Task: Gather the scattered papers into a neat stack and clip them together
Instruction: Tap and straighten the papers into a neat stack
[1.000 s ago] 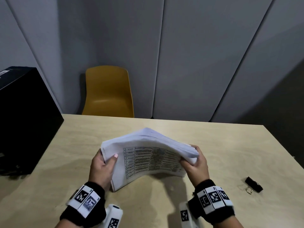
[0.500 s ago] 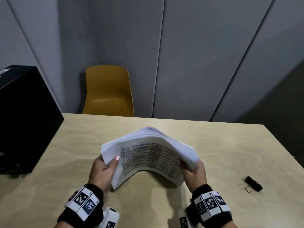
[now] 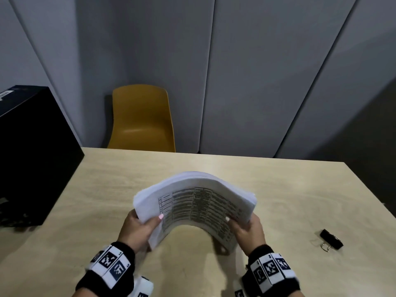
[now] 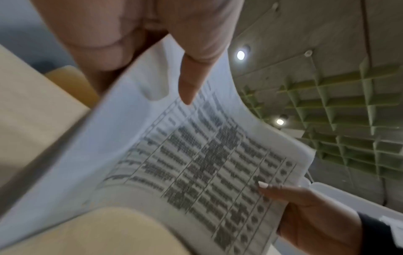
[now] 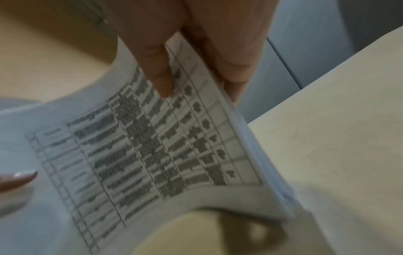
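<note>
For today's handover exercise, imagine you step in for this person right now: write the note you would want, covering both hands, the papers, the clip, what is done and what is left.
Left hand: grips the left edge of the paper stack, thumb on top.
Right hand: grips the right edge the same way.
Stack: gathered, lifted, bowed upward in an arch over the table, printed table facing you.
Binder clip: lies on the table to the right, untouched.
Done: papers collected into one stack.
Left: square the edges, then fetch the clip and clamp it on.

one paper stack [image 3: 199, 202], one binder clip [image 3: 331, 239], one chair [image 3: 141, 121], one black box [image 3: 32, 155]
</note>
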Demonstrator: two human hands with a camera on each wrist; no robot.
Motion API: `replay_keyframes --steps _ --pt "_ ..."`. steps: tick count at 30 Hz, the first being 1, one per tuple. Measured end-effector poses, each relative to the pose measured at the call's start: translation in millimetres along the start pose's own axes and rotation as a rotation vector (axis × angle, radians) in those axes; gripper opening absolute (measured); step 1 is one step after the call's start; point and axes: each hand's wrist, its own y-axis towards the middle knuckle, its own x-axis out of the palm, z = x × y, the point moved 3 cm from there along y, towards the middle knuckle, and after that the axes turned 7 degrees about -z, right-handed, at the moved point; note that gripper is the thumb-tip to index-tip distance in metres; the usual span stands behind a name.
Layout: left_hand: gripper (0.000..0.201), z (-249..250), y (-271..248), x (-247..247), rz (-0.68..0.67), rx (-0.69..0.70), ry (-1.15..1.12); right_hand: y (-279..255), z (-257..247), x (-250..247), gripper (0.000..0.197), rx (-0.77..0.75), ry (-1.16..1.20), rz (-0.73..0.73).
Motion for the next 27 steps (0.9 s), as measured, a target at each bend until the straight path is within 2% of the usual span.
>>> replay_keyframes --steps 2,6,10,13,15,16,18,20,21,24,25,27 --pt "0.013 -8 0 -2 0.034 -0.003 0.042 -3 5 3 0.025 0.037 -0.048 -0.009" --pt "0.012 -14 1 -8 0.082 0.021 0.096 -8 5 -1 0.033 0.001 -0.059 0.106" --pt "0.014 -21 -1 -3 0.039 -0.004 0.146 -8 5 2 0.032 0.061 -0.079 0.032" --pt "0.009 -28 4 -6 0.051 -0.02 0.128 -10 -5 -1 0.03 0.038 -0.067 0.061" --pt "0.008 -26 5 -8 0.033 -0.033 0.076 -10 -11 -6 0.041 0.013 -0.091 0.163" --pt "0.013 -25 5 -9 0.024 -0.039 0.026 -9 -9 -9 0.053 0.005 -0.123 0.233" --pt "0.014 -24 0 -7 -0.02 -0.061 -0.114 -6 -3 -12 0.086 0.032 -0.107 0.281" --pt "0.018 -26 -6 0 -0.105 -0.077 -0.232 -4 -1 -9 0.102 0.211 0.149 0.265" --pt "0.021 -28 -7 4 -0.133 -0.078 -0.273 -3 -2 -7 0.107 0.251 0.314 0.247" --pt "0.023 -30 -10 9 -0.14 -0.082 -0.411 -1 -11 -1 0.102 0.264 0.798 0.259" --pt "0.024 -29 -10 10 -0.151 -0.081 -0.461 0 -15 0 0.096 0.26 0.917 0.221" --pt "0.024 -25 -13 15 -0.179 -0.086 -0.549 1 -21 5 0.093 0.296 1.084 0.023"
